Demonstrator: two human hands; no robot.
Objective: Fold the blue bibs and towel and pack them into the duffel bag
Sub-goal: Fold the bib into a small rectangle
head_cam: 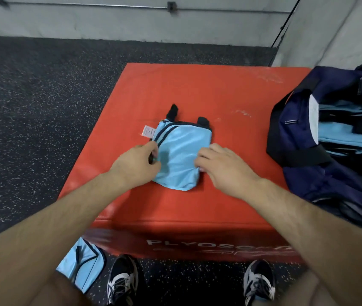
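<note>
View from a head-worn camera, looking down at a person's two bare forearms reaching over a red padded vinyl gym box (197, 89).

A light-blue shiny fabric bib with navy trim (180, 155) lies folded into a small packet at the middle of the box top. Two black strap ends poke out at its far edge, and a white care label (148, 130) sticks out at its far left corner.

The left hand (136, 164) is at the bib's left edge, fingers curled and pinching the trimmed edge. The right hand (222, 166) is at the bib's right edge, fingers curled narrowly with the tips tucked against the fabric, apparently gripping it.

A navy fabric duffel bag (297, 138) sits open at the right edge of the box top. A stack of folded light-blue bibs (343, 133) already lies inside it.

Another light-blue bib (82, 266) lies below the box's near left corner, by the person's left leg, not yet packed. No towel can be picked out.

The folding of this bib looks finished or nearly so. The next move probably calls for lifting the packet with both hands, keeping the folds squeezed together, and carrying it right into the bag's opening.
</note>
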